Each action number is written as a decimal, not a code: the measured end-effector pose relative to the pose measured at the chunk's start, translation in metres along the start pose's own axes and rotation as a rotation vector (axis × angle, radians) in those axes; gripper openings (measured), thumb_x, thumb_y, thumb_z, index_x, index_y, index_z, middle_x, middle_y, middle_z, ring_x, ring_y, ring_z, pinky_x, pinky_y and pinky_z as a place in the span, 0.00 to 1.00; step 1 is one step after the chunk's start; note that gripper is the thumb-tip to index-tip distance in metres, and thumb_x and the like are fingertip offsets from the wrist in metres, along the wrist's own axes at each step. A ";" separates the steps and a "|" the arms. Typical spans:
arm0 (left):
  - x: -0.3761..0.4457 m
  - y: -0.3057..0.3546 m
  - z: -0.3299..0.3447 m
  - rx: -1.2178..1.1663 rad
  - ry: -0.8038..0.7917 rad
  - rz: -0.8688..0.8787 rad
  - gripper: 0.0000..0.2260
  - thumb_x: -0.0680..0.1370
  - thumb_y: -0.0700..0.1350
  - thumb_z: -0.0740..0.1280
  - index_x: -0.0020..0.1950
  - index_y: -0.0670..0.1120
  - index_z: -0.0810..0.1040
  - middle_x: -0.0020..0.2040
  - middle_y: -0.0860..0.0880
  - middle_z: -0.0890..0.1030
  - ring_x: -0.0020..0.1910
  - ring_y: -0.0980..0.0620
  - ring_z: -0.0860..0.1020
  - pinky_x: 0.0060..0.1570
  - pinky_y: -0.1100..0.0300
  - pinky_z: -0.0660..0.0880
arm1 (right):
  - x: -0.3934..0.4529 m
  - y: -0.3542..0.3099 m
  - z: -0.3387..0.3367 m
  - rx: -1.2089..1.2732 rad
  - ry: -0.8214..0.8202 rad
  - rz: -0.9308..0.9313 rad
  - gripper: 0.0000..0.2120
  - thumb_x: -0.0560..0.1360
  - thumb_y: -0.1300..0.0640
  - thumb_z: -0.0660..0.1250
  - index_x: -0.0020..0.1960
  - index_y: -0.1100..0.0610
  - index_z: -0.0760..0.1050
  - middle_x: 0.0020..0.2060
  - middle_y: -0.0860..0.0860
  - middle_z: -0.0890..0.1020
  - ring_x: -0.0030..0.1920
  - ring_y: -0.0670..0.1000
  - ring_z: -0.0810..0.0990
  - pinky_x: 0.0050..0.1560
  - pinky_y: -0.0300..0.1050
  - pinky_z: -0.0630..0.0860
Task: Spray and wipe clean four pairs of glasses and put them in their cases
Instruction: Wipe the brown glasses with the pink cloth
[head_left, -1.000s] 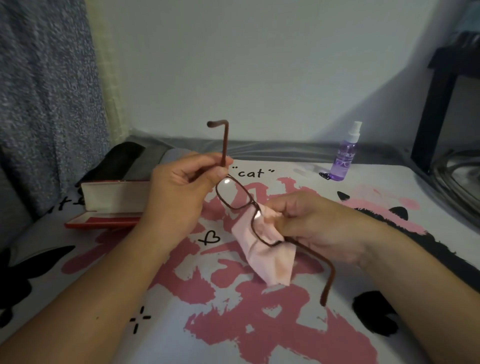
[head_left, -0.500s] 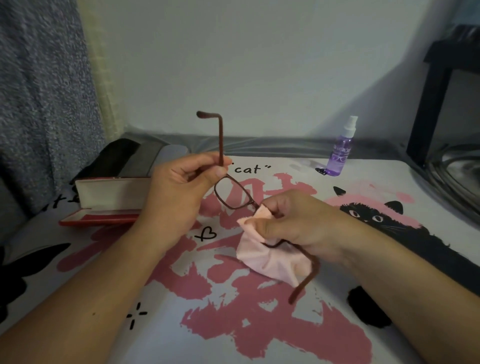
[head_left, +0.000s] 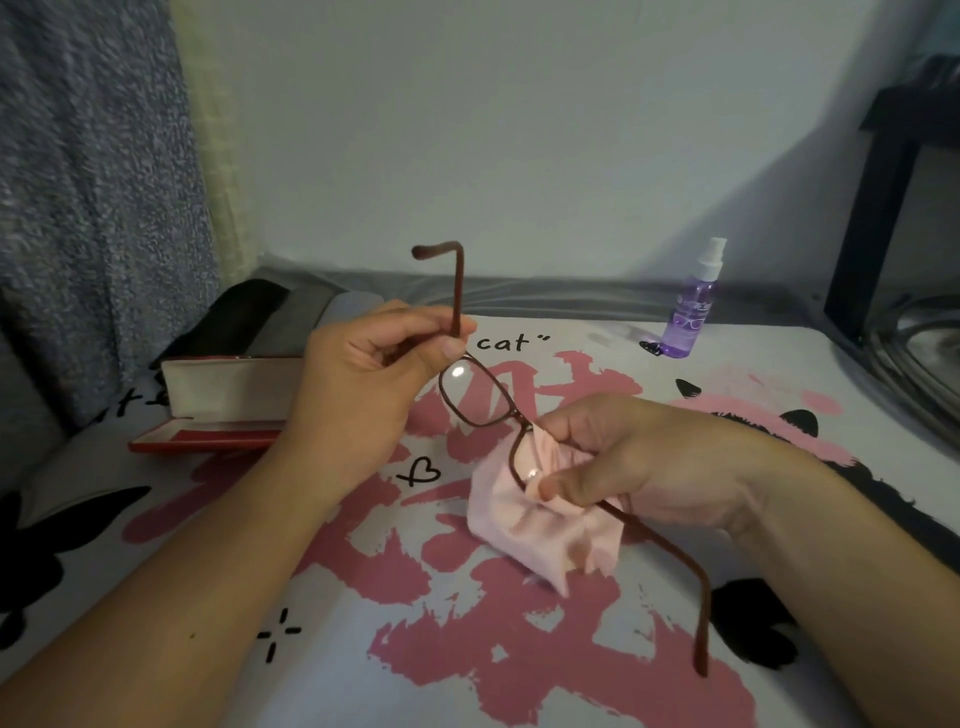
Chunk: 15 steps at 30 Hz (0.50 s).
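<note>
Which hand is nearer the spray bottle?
Right. The right hand, wiping with the cloth, sits below the spray bottle; the left hand is farther off to its left.

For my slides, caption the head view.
Left hand holds glasses; right hand wipes a lens with a cloth.

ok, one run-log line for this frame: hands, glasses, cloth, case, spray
left hand: holds glasses by temple | right hand: pinches pink cloth round lens | red case: open | spray bottle: upright, untouched
</note>
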<state>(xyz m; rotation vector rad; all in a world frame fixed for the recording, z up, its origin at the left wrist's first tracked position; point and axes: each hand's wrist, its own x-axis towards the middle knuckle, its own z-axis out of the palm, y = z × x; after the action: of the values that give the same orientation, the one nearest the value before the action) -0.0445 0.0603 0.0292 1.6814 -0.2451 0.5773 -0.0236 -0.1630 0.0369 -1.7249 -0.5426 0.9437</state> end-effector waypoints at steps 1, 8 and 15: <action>-0.001 0.001 0.002 0.000 -0.019 0.002 0.11 0.76 0.35 0.72 0.50 0.52 0.85 0.48 0.49 0.86 0.50 0.55 0.84 0.53 0.66 0.78 | -0.001 -0.001 0.001 -0.054 0.028 0.029 0.09 0.77 0.71 0.67 0.52 0.62 0.82 0.44 0.58 0.86 0.42 0.54 0.85 0.40 0.46 0.82; -0.002 0.002 0.004 -0.004 -0.038 -0.026 0.12 0.76 0.34 0.71 0.49 0.52 0.85 0.47 0.56 0.87 0.49 0.57 0.85 0.52 0.67 0.78 | 0.009 0.003 0.013 -0.208 0.283 0.004 0.02 0.74 0.63 0.75 0.43 0.59 0.84 0.39 0.57 0.86 0.38 0.54 0.83 0.46 0.56 0.82; -0.001 0.000 0.003 -0.035 0.019 -0.037 0.11 0.76 0.36 0.71 0.48 0.52 0.84 0.45 0.57 0.87 0.49 0.59 0.84 0.50 0.69 0.77 | 0.011 0.002 0.014 -0.024 0.357 -0.209 0.12 0.81 0.59 0.66 0.39 0.56 0.82 0.35 0.52 0.83 0.36 0.47 0.80 0.40 0.42 0.75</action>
<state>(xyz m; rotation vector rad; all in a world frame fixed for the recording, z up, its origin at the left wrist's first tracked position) -0.0442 0.0568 0.0283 1.6429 -0.2085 0.5580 -0.0284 -0.1472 0.0289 -1.7673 -0.4866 0.4687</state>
